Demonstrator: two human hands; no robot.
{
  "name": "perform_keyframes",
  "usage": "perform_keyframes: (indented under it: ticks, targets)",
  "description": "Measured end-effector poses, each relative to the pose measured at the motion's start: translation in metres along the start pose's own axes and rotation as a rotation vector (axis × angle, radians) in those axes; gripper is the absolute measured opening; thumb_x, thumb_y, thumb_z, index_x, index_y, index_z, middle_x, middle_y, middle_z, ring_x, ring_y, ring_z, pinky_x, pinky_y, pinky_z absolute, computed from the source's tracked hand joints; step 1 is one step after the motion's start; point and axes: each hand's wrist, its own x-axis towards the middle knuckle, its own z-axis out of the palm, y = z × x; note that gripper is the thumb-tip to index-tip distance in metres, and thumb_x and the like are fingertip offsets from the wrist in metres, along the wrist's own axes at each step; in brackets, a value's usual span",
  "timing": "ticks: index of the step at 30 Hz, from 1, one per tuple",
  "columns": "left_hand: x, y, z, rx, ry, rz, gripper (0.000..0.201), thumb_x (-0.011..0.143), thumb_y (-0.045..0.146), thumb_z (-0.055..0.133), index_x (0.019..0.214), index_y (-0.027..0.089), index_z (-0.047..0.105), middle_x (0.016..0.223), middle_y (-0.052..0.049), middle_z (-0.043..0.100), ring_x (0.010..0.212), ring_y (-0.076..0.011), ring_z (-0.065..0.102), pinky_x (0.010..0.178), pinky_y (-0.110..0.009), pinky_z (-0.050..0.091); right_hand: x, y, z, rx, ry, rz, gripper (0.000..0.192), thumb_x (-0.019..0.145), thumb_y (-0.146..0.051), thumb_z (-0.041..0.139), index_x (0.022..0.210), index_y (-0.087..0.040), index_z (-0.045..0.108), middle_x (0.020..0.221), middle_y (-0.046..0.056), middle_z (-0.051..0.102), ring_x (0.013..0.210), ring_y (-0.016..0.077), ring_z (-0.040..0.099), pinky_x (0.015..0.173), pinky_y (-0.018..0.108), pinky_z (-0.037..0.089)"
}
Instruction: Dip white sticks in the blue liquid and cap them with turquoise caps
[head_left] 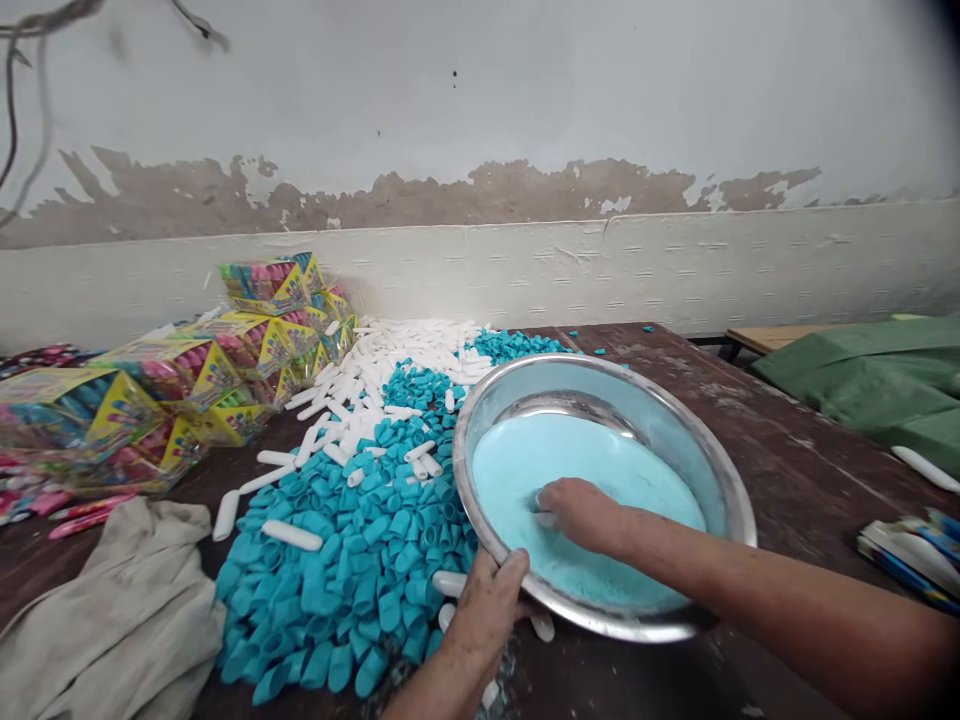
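Observation:
A round metal basin (720,480) holds pale blue powder (585,470) on a dark wooden table. My right hand (581,512) reaches into the basin, fingers pressed into the powder around a small white piece. My left hand (489,605) grips the basin's near-left rim, with a white tube (448,583) under its fingers. Left of the basin lies a large heap of teal plastic caps (352,570), with white tubes (375,375) scattered over and behind it.
Stacked colourful packaged boxes (180,385) line the back left. A beige cloth (112,620) lies at the front left. Green folded fabric (877,380) sits at the right, with a few packaged items (911,560) near the right edge. A peeling wall stands behind.

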Motion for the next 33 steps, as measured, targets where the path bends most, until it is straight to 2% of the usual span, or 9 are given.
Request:
perform_keyframes:
  ticks: [3,5,9,13,18,24,27,29,33]
  targets:
    - [0.002,-0.003,-0.003,0.02,-0.011,-0.01,0.044,0.068,0.035,0.062,0.105,0.014,0.052,0.097,-0.01,0.06,0.09,-0.0224,0.058,0.067,-0.027,0.052,0.001,0.004,0.001,0.132,-0.052,-0.049,0.016,0.07,-0.012,0.05,0.075,-0.017,0.065,0.069,-0.002,0.065,0.064,0.0132,0.057,0.052,0.018,0.037]
    - [0.002,-0.004,-0.004,0.023,-0.014,-0.009,0.043,0.07,0.035,0.06,0.106,0.013,0.052,0.099,-0.011,0.06,0.091,-0.0226,0.058,0.067,-0.026,0.051,-0.002,0.013,-0.003,0.203,-0.063,-0.072,0.018,0.07,-0.012,0.049,0.078,-0.018,0.064,0.07,-0.004,0.065,0.065,0.0122,0.057,0.052,0.017,0.037]
    - [0.002,-0.005,-0.003,0.011,-0.024,-0.004,0.041,0.073,0.037,0.057,0.106,0.013,0.051,0.103,-0.012,0.06,0.091,-0.0224,0.058,0.065,-0.025,0.051,-0.013,0.027,-0.012,0.148,0.031,-0.044,0.017,0.065,-0.005,0.049,0.069,-0.015,0.063,0.065,0.002,0.063,0.064,0.0163,0.056,0.058,0.023,0.038]
    - [0.004,-0.008,-0.005,0.029,-0.014,0.017,0.039,0.072,0.035,0.058,0.104,0.013,0.052,0.103,-0.011,0.06,0.094,-0.0225,0.057,0.067,-0.025,0.051,-0.016,0.014,-0.006,0.056,0.144,0.025,0.023,0.06,0.004,0.046,0.055,-0.014,0.059,0.064,0.011,0.061,0.068,0.022,0.056,0.065,0.031,0.037]
    - [0.007,-0.011,-0.007,0.013,-0.004,0.04,0.039,0.072,0.035,0.058,0.103,0.013,0.053,0.102,-0.011,0.061,0.093,-0.0222,0.058,0.07,-0.026,0.051,-0.002,-0.011,0.002,0.195,0.052,-0.024,0.016,0.067,-0.008,0.048,0.06,-0.015,0.06,0.06,0.004,0.061,0.059,0.017,0.054,0.056,0.026,0.038]
    - [0.005,-0.011,-0.007,0.011,-0.033,0.065,0.04,0.074,0.036,0.056,0.108,0.015,0.05,0.106,-0.01,0.06,0.092,-0.0212,0.058,0.072,-0.027,0.051,-0.002,0.017,-0.008,0.348,-0.089,-0.103,0.012,0.066,-0.011,0.05,0.07,-0.017,0.06,0.063,-0.004,0.061,0.06,0.0109,0.054,0.051,0.017,0.038]
    - [0.005,-0.009,-0.006,0.011,-0.034,0.053,0.043,0.073,0.036,0.057,0.109,0.015,0.049,0.104,-0.01,0.06,0.089,-0.0212,0.059,0.067,-0.026,0.051,-0.006,0.025,-0.009,0.169,-0.014,-0.021,0.009,0.064,-0.009,0.052,0.062,-0.015,0.06,0.063,0.002,0.062,0.064,0.0161,0.056,0.059,0.024,0.04]
    - [0.005,-0.008,-0.005,-0.002,-0.031,0.03,0.043,0.072,0.037,0.058,0.108,0.014,0.05,0.102,-0.011,0.06,0.086,-0.0211,0.059,0.064,-0.026,0.052,-0.006,0.018,-0.006,0.055,0.049,0.048,0.013,0.064,-0.007,0.053,0.054,-0.014,0.058,0.061,0.008,0.061,0.066,0.0212,0.057,0.063,0.031,0.04]
    - [0.003,-0.006,-0.002,-0.017,-0.032,0.032,0.042,0.072,0.037,0.058,0.106,0.013,0.05,0.103,-0.011,0.06,0.088,-0.0216,0.059,0.063,-0.025,0.052,0.001,-0.005,0.0,0.191,0.077,0.065,0.021,0.062,-0.005,0.054,0.047,-0.019,0.054,0.057,0.007,0.06,0.066,0.0215,0.056,0.066,0.032,0.039]
